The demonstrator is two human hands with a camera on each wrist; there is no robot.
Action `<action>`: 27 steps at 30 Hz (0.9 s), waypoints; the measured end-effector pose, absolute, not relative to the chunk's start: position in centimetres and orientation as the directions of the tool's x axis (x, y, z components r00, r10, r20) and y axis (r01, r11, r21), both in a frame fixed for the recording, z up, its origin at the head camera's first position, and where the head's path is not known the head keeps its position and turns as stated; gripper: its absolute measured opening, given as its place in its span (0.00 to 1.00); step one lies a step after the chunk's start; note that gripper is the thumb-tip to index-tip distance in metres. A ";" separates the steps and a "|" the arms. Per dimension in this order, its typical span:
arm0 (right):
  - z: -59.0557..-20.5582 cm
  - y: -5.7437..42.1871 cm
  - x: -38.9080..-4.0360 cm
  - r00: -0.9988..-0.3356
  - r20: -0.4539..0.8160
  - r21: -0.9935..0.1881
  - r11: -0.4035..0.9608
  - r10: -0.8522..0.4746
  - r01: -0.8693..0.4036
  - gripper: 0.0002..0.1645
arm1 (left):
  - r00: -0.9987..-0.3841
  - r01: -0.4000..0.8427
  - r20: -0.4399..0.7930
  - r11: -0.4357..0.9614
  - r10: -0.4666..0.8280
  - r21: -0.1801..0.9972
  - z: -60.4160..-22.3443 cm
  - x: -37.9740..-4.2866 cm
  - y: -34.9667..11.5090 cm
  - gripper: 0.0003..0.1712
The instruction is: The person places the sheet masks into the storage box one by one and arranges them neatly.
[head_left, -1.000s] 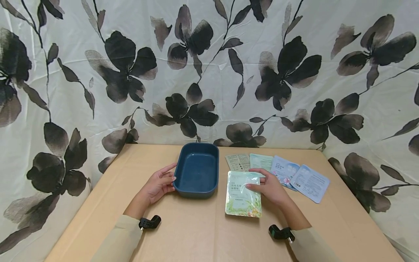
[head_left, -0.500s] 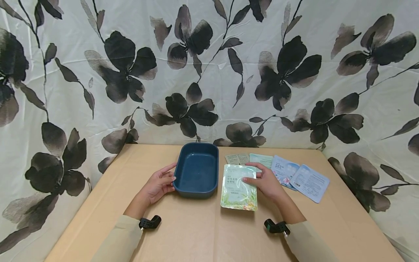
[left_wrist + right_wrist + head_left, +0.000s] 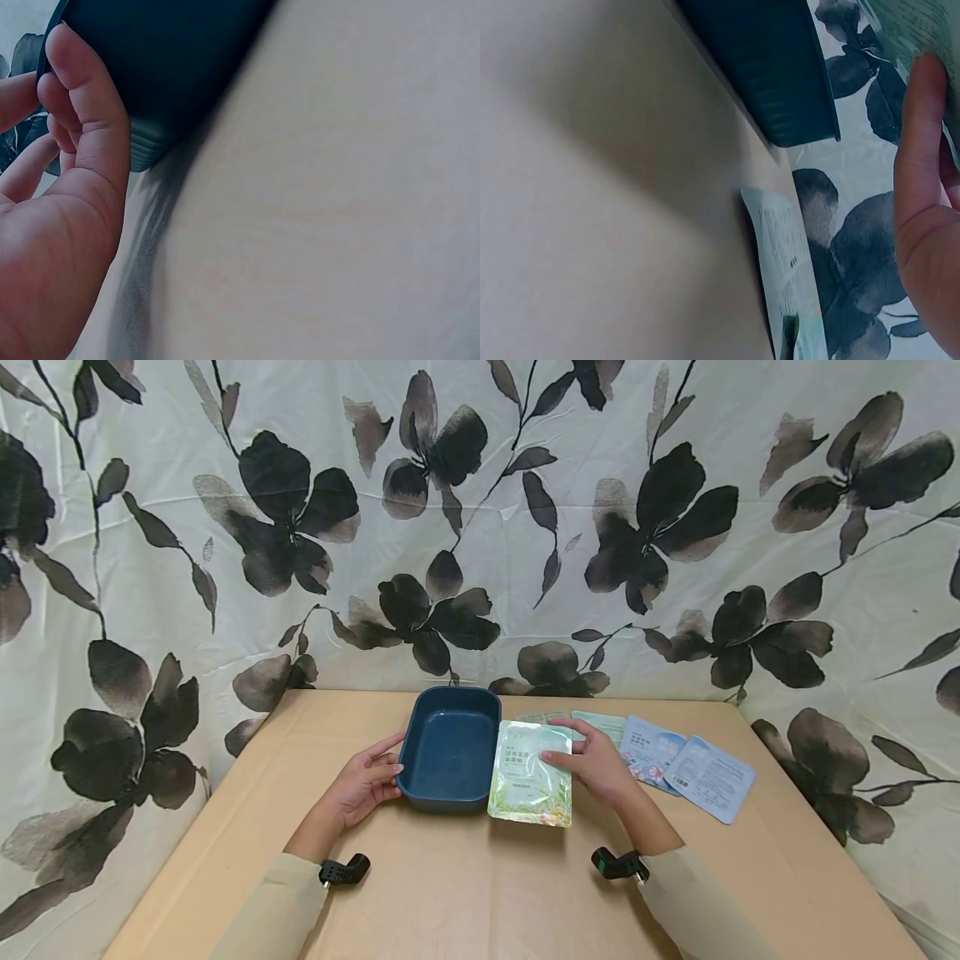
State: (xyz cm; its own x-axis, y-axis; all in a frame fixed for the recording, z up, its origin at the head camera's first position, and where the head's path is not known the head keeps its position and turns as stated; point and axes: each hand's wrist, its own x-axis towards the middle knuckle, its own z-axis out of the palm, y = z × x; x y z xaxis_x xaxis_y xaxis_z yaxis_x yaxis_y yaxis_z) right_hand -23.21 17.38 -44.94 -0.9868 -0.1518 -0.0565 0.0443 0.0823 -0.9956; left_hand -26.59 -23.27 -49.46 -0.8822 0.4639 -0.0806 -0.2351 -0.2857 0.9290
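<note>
My right hand [image 3: 596, 764] pinches a pale green sheet mask packet [image 3: 529, 777], thumb on its printed front. The packet hangs above the table beside a dark blue rectangular tub [image 3: 447, 760]; in the head view its left edge meets the tub's right side. My left hand [image 3: 365, 785] rests against the tub's left side. In the left wrist view its fingertips touch the outer wall of the tub [image 3: 180, 60], and none reaches over the rim. The right wrist view shows only part of the held packet [image 3: 907, 30].
Flat packets fan out behind my right hand: a beige-green one [image 3: 543, 717], a mint one [image 3: 600, 724], and light blue ones [image 3: 710, 779] to the right. The wooden table [image 3: 450, 893] ends at a floral cloth [image 3: 525, 527] behind.
My right hand has carried the sheet mask packet left and away from me, up to the tub's right side. The left hand and the tub have stayed put.
</note>
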 end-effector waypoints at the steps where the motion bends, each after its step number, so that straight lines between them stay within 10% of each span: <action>1: -44.9 17.2 -23.3 -0.987 -0.057 -0.996 0.083 -0.152 0.044 0.43 | -0.882 -0.236 -0.081 -0.287 0.463 0.929 -49.5 -26.6 -23.3 0.41; 27: -44.8 12.0 -26.2 -0.988 -0.035 -0.998 0.064 -0.149 0.026 0.37 | -0.889 -0.219 -0.075 -0.275 0.452 0.936 -50.0 -26.7 -23.3 0.40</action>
